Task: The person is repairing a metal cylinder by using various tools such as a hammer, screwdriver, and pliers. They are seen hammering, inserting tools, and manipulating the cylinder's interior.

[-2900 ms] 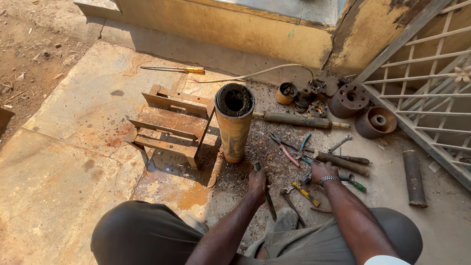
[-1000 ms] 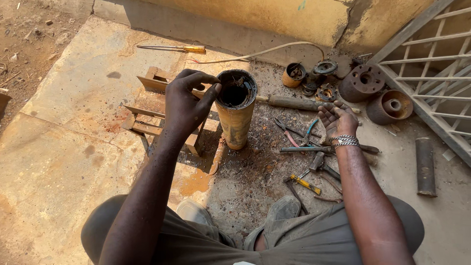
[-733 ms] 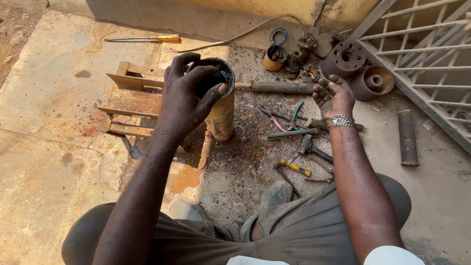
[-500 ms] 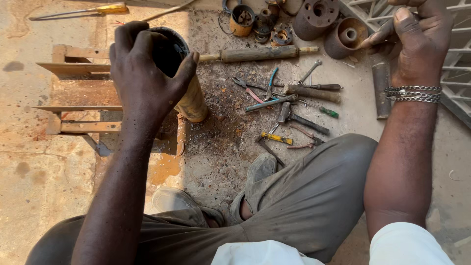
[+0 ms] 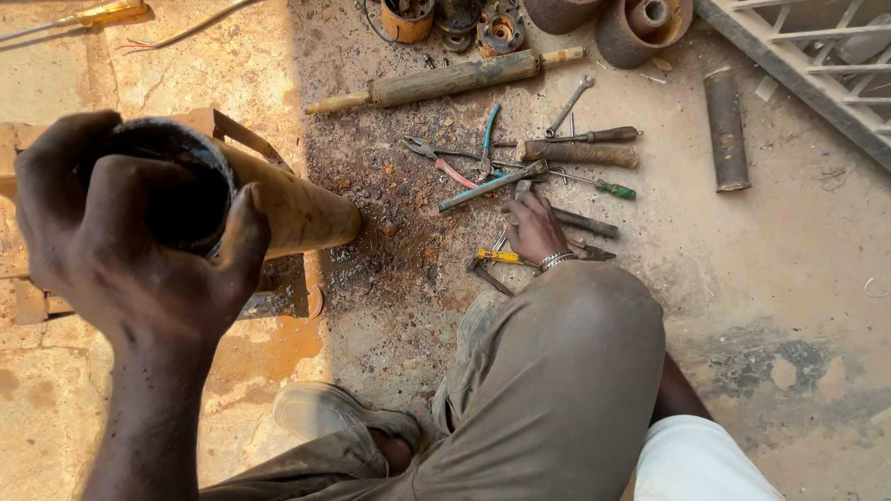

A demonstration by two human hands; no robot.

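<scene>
Rusty steel pipe [image 5: 297,209] stands on the stained concrete floor [image 5: 789,278], yellowish and flaky down its side, dark inside at the mouth; it sits right up against a little wooden frame [image 5: 19,278] on its far side. Left hand [image 5: 139,250] is clamped over the pipe's top rim, fingers curled around the edge and thumb hooked on the near side, so that hand is firmly closed on it. Right hand [image 5: 534,227] is down low past the knee, resting among a heap of tools; fingers look loosely bent over something there, but can't tell if it's actually gripping anything, since the knuckles hide it; there's a bracelet at that wrist. Around that hand: a yellow-handled screwdriver [image 5: 501,257] just beside it, blue-handled pliers [image 5: 487,139] a bit further out, a green-handled screwdriver [image 5: 614,189], and a spanner [image 5: 571,102]. Beyond those lies a long rusty shaft [image 5: 445,79]; a short tube [image 5: 726,130] lies off by itself to the right. Rust flakes cover the ground between the pipe and the tools.
</scene>
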